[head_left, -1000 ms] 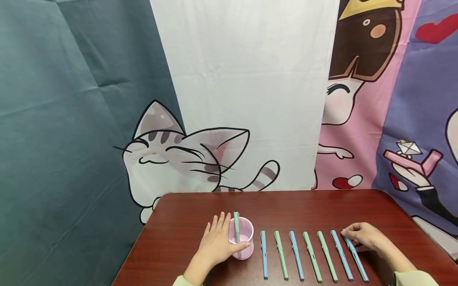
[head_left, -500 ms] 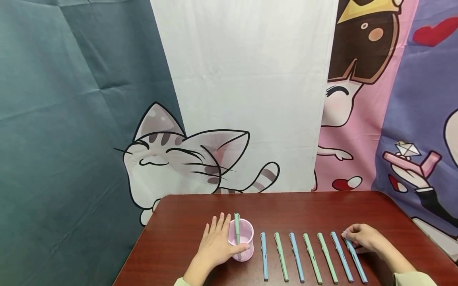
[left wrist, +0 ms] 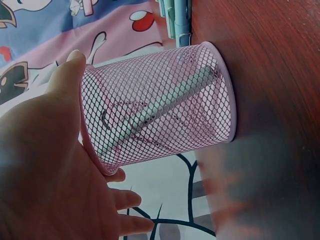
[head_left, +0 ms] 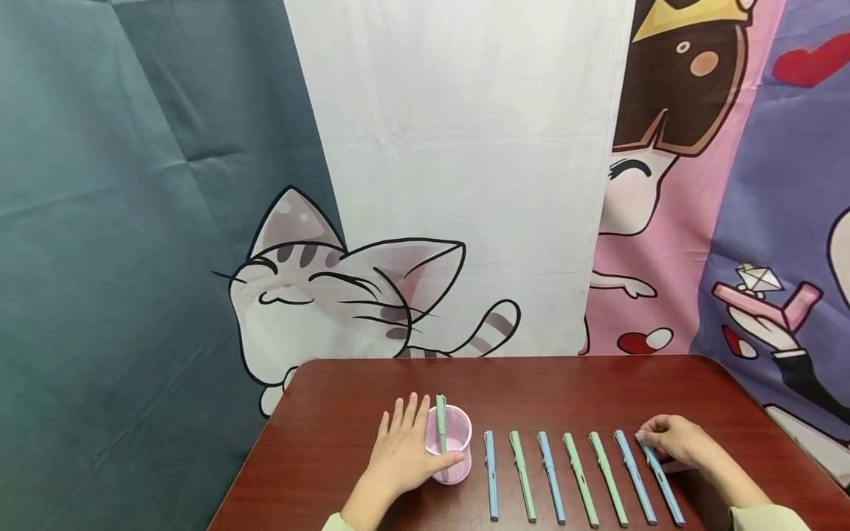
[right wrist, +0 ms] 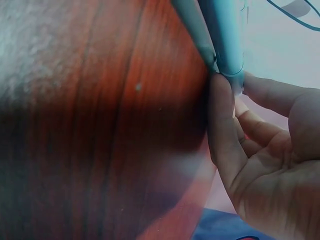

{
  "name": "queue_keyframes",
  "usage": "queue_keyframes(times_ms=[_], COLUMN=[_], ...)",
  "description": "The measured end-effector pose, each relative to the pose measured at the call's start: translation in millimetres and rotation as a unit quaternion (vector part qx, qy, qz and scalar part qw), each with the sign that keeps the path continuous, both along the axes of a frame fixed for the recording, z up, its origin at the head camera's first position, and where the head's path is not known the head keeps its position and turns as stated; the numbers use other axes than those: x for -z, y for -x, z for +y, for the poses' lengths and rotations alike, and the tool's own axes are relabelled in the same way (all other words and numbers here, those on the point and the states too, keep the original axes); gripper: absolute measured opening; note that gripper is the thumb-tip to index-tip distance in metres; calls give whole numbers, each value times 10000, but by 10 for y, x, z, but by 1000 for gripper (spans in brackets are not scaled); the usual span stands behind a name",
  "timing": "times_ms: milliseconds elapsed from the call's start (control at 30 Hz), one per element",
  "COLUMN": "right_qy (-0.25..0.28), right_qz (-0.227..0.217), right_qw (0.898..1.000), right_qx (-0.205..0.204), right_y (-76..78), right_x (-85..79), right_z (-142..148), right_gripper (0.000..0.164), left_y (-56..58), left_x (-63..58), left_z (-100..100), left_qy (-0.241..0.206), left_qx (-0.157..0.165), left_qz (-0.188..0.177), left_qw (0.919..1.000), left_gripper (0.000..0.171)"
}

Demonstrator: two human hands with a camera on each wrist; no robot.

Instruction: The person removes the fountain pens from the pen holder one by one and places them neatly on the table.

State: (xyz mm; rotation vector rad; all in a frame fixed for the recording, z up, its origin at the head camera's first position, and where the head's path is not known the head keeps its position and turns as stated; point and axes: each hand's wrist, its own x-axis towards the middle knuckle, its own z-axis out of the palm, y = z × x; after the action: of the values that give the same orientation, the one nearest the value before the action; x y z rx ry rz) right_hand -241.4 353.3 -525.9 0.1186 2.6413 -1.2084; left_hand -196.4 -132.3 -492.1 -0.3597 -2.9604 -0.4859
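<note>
A pink mesh pen holder (head_left: 461,470) stands upright on the table, with one green pen (head_left: 441,419) leaning inside it. My left hand (head_left: 403,459) rests at its left side, fingers straight and spread, thumb across the near rim. In the left wrist view the pen holder (left wrist: 165,105) shows its mesh wall, the pen slanting behind it. Far to the right, my right hand (head_left: 680,441) pinches the capped upper end of the rightmost blue pen (head_left: 664,483) between thumb and fingertips. In the right wrist view that blue pen (right wrist: 225,40) lies at the fingertips.
Several blue and green pens lie side by side between the hands, from a blue pen (head_left: 491,479) by the holder to another blue pen (head_left: 635,479) beside the pinched one. The brown table (head_left: 531,387) ends at a printed cartoon curtain (head_left: 478,184).
Both hands, the pen holder and the pens keep their places. Only a slight shift of the head view shows.
</note>
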Motion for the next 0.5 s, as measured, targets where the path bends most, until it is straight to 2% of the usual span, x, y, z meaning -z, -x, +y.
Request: queue_keyframes(times_ms=[167, 300, 500], right_qy=[305, 318, 35], right_qz=[-193, -286, 95], right_qw=[9993, 9990, 9999], right_qx=[114, 123, -43], right_y=[-9, -17, -3], right_x=[-1, -42, -250], right_z=[8, -1, -64], right_gripper=[28, 27, 32], left_y=[-11, -23, -22], left_x=[-31, -56, -67], left_z=[7, 8, 7], left_qy=[12, -12, -8], left_qx=[29, 55, 75], left_qz=[-1, -1, -22], left_qw=[10000, 10000, 10000], left_gripper=[115, 115, 114])
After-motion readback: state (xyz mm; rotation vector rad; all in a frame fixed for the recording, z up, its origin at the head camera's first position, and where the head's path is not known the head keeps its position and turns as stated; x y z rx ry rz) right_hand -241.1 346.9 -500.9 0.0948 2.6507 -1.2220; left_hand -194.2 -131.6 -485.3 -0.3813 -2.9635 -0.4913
